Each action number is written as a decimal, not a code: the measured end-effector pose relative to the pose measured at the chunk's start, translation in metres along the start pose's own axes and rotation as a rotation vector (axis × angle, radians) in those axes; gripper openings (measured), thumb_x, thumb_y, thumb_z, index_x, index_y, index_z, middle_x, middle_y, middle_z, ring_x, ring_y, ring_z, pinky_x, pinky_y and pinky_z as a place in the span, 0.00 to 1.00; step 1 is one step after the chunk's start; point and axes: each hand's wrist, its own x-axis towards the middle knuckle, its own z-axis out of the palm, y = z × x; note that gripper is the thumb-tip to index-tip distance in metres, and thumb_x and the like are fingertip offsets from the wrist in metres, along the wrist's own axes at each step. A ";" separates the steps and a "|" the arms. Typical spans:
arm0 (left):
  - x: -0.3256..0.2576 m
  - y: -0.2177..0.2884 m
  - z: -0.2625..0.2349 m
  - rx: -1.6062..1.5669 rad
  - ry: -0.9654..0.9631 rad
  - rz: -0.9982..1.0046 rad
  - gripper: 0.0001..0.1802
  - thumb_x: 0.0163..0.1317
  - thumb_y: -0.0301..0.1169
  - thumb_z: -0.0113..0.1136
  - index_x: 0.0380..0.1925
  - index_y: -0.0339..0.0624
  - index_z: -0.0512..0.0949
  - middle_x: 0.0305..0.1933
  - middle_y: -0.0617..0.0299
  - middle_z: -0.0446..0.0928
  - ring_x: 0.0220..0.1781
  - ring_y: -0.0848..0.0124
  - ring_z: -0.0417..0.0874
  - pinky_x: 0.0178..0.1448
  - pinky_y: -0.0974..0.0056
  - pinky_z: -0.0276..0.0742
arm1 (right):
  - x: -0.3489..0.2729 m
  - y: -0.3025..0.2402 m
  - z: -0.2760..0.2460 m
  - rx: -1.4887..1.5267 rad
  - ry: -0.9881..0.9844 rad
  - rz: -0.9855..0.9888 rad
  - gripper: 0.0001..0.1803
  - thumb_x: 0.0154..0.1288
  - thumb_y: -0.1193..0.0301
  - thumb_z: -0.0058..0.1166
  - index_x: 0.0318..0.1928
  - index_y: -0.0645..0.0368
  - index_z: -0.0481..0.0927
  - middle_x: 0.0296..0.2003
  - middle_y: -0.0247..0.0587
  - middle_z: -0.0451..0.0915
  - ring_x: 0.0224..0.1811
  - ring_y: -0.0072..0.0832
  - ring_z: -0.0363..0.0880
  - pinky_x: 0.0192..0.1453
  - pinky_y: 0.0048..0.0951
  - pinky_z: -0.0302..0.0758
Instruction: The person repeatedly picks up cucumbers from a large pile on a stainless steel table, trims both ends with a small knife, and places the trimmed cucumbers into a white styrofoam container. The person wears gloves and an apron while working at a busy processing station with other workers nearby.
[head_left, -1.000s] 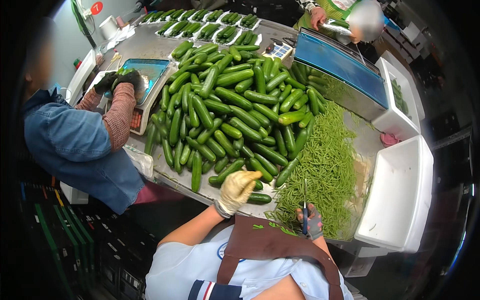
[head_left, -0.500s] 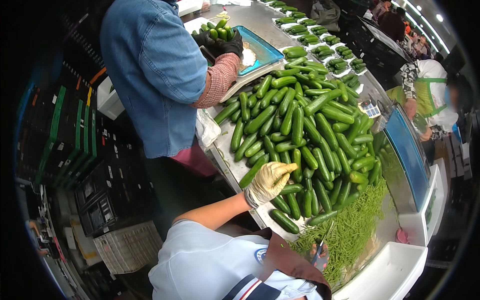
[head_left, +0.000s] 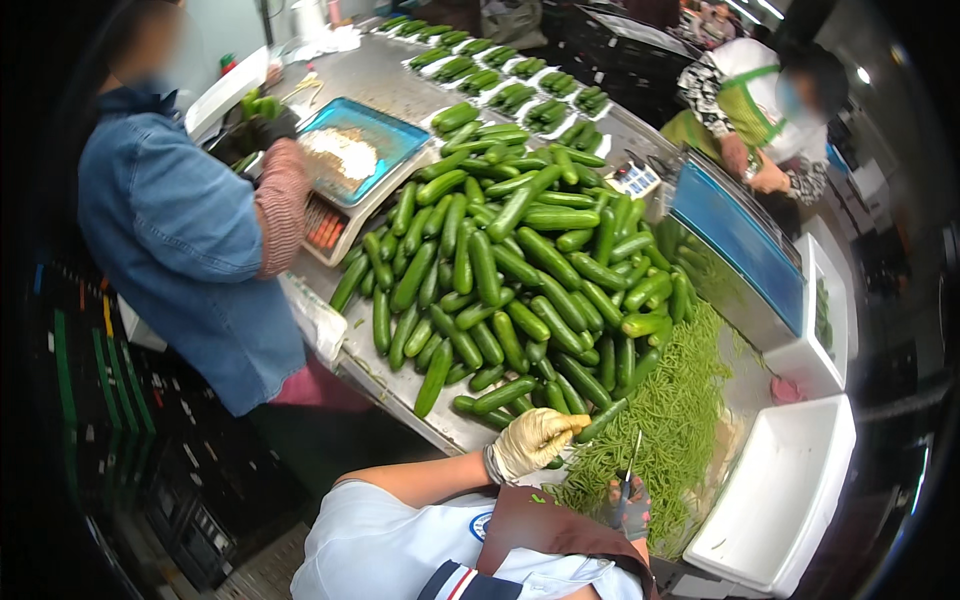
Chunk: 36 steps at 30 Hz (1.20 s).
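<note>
My left hand point(head_left: 537, 442), in a cream glove, is closed with thumb and fingertips pressed together at the near edge of a big heap of cucumbers point(head_left: 520, 270). What it pinches, if anything, is hidden; one cucumber point(head_left: 603, 419) lies right by the fingertips. In a grey glove with orange patches, my right hand point(head_left: 630, 508) grips a thin-bladed cutting tool point(head_left: 633, 457), blade pointing up and away. Knife or scissors, I cannot tell. Around that hand spreads a pile of thin green beans point(head_left: 680, 420) on the metal table point(head_left: 400, 405).
A co-worker in denim point(head_left: 180, 200) stands left by a scale with a blue tray point(head_left: 395, 135). Bundled cucumbers on white wraps point(head_left: 545, 115) line the far side. Right are a blue-topped scale point(head_left: 740, 240), white foam box point(head_left: 785, 490) and another person point(head_left: 745, 100).
The view has swung, so the table and heap sit further left and the co-worker's head shows. My left hand is now closer to the beans, by the heap's near right end.
</note>
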 end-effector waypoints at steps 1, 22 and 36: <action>0.001 -0.001 0.004 -0.005 -0.048 -0.003 0.16 0.60 0.30 0.47 0.48 0.40 0.71 0.31 0.57 0.76 0.33 0.61 0.76 0.38 0.62 0.70 | -0.003 0.002 -0.003 -0.120 -0.024 -0.083 0.11 0.62 0.61 0.42 0.39 0.54 0.68 0.32 0.57 0.73 0.22 0.36 0.71 0.24 0.24 0.73; -0.002 0.017 0.086 -1.289 -0.649 -0.977 0.36 0.62 0.51 0.43 0.63 0.41 0.49 0.60 0.58 0.63 0.59 0.69 0.65 0.62 0.61 0.61 | -0.059 -0.065 0.079 -0.760 -0.117 -0.497 0.27 0.54 0.61 0.52 0.51 0.65 0.66 0.36 0.52 0.76 0.36 0.41 0.76 0.40 0.34 0.72; -0.020 0.019 0.136 -0.977 -0.733 -0.821 0.28 0.66 0.48 0.37 0.53 0.35 0.66 0.49 0.60 0.71 0.53 0.72 0.69 0.59 0.68 0.63 | -0.065 -0.043 0.026 -0.928 -0.256 -0.587 0.28 0.54 0.60 0.51 0.53 0.62 0.65 0.45 0.54 0.72 0.45 0.46 0.73 0.46 0.39 0.71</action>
